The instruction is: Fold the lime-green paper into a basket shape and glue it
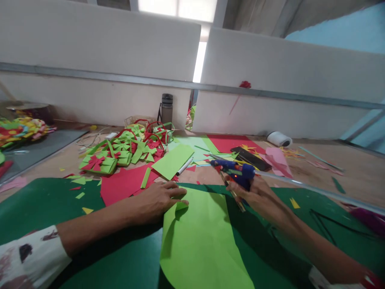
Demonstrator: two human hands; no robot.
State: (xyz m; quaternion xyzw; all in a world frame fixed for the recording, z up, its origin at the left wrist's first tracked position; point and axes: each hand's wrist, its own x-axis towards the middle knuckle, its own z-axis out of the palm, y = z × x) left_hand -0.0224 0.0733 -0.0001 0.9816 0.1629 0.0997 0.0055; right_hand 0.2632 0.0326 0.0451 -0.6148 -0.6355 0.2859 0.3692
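A large light green paper sheet (201, 237) lies on a dark green sheet (45, 204) in front of me. My left hand (158, 200) rests flat at the light green sheet's upper left corner, fingers stretched out over a curled edge. My right hand (258, 196) is closed around a blue glue gun (236, 170), held just above the sheet's upper right edge with its nozzle pointing left. A small red light glows on the gun. A long clear glue stick (300, 185) sticks out of its back toward the right.
A pile of green and red paper shapes (126, 148) lies at the back left, red paper (123, 182) beside it. A grey bottle (167, 110), a pen (184, 165), a black phone (251, 158), pink paper (278, 158) and a white roll (279, 139) sit farther back. White partitions (270, 96) close off the desk.
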